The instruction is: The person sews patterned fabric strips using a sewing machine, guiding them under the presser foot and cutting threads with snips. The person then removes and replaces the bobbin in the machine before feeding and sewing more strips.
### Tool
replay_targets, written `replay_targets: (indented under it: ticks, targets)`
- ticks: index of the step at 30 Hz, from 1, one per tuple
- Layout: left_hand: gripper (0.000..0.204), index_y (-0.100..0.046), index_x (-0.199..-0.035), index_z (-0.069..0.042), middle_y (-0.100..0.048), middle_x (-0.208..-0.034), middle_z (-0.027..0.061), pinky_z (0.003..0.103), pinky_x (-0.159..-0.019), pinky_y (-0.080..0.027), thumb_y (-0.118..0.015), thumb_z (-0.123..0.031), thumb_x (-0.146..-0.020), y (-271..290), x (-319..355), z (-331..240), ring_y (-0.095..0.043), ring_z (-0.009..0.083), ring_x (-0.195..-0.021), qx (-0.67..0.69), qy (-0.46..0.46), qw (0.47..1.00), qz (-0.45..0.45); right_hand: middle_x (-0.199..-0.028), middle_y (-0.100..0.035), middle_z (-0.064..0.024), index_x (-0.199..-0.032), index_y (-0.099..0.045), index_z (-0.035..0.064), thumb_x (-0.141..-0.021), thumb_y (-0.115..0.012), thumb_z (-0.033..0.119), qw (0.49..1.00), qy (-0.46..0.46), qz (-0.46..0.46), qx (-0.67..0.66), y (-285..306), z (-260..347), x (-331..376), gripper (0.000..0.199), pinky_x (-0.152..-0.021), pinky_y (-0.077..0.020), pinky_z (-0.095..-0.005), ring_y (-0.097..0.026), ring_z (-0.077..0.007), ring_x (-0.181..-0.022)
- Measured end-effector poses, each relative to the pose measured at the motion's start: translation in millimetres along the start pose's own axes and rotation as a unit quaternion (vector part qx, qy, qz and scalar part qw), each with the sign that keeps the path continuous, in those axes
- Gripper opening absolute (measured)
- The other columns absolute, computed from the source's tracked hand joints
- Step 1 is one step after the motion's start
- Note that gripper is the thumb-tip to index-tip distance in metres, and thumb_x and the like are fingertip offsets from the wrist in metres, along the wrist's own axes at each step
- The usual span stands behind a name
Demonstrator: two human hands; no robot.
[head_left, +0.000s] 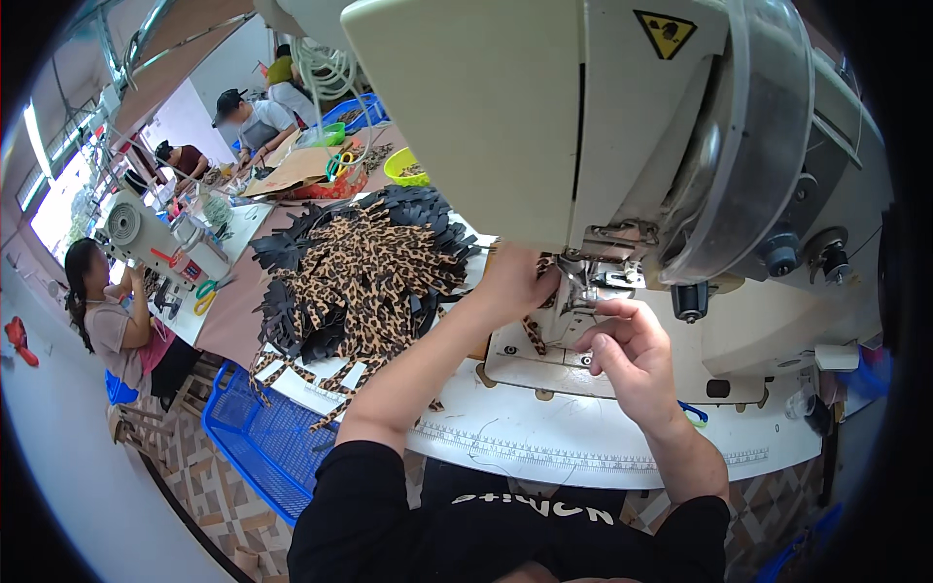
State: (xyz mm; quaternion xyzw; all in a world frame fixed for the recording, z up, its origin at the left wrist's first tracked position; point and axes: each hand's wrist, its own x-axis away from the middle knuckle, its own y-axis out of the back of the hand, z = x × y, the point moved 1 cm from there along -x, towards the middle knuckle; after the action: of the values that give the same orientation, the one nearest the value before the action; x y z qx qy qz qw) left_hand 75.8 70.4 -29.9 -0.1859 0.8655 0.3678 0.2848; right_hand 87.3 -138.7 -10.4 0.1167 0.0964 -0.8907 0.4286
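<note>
My left hand (517,290) is curled in close to the needle area of a cream sewing machine (486,107). Its fingers close on a leopard-print strip (534,335), whose end hangs below them over the metal bed plate; the fingertips are partly hidden. On the other side of the metal presser foot (583,296), my right hand (634,355) has bent fingers with the thumb drawn in against them. Whatever lies in that pinch is too small to make out. A large heap of leopard-print strips (364,262) and black strips (292,321) lies left of my left forearm.
Along the white table's front edge runs a printed ruler (544,452). A blue plastic basket (258,432) stands below the heap, at left. Blue-handled snips (693,415) lie beside my right wrist. Farther left, several people work at tables with another sewing machine (136,228) and yellow-handled scissors (205,296).
</note>
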Motion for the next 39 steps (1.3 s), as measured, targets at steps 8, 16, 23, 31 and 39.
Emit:
replay_targets:
  ticks: [8, 16, 23, 31, 39]
  targets:
    - [0.037, -0.055, -0.107, -0.003, -0.057, -0.102, 0.0189, 0.047, -0.081, -0.042, -0.058, -0.005, -0.07, 0, -26, 33, -0.052, 0.0379, -0.101, -0.1, -0.024, 0.993, -0.053, -0.074, -0.059, -0.0089, -0.111, -0.046, -0.0015, -0.086, -0.045, -0.004, 0.999, 0.019, -0.04, 0.025, -3, 7, 2, 0.026, -0.053, -0.0428, -0.0195, -0.052, -0.0086, -0.06]
    - [0.046, -0.056, -0.113, -0.007, -0.051, -0.118, 0.0162, 0.046, -0.088, -0.04, -0.069, -0.026, -0.073, 70, 36, 39, -0.046, 0.0323, -0.111, -0.35, 0.089, 0.932, -0.034, -0.074, -0.057, -0.0069, -0.11, -0.046, -0.0014, -0.088, -0.046, 0.001, 0.998, 0.037, -0.015, 0.041, -4, 4, 3, 0.022, -0.054, -0.042, -0.0188, -0.051, -0.0074, -0.062]
    - [0.035, -0.062, -0.102, -0.005, -0.063, -0.086, 0.0141, 0.038, -0.073, -0.048, -0.07, -0.023, -0.073, 144, 121, 47, -0.061, 0.0302, -0.081, -0.365, 0.339, 0.862, -0.093, -0.074, -0.057, -0.0075, -0.105, -0.047, -0.0031, -0.088, -0.046, 0.001, 0.998, 0.02, 0.009, 0.055, -5, 1, 2, 0.018, -0.054, -0.042, -0.0186, -0.053, -0.0081, -0.063]
    - [0.013, -0.061, -0.089, 0.0, -0.063, -0.077, 0.0048, 0.026, -0.063, -0.047, -0.065, -0.008, -0.079, 116, 107, 35, -0.06, 0.0128, -0.069, -0.072, 0.295, 0.939, -0.159, -0.079, -0.059, -0.0071, -0.102, -0.049, -0.0042, -0.086, -0.048, -0.002, 0.999, -0.009, 0.028, 0.036, -8, -2, 2, 0.016, -0.056, -0.0442, -0.0188, -0.057, -0.0092, -0.069]
    - [0.011, -0.061, -0.087, 0.002, -0.063, -0.077, 0.006, 0.022, -0.064, -0.049, -0.066, -0.003, -0.079, 44, 55, -51, -0.061, 0.0111, -0.071, 0.358, 0.278, 0.889, 0.063, -0.081, -0.058, -0.0037, -0.096, -0.055, -0.0027, -0.084, -0.054, 0.0, 0.983, 0.062, 0.027, 0.171, -11, -16, 1, 0.012, -0.059, -0.0424, -0.0188, -0.051, -0.0052, -0.067]
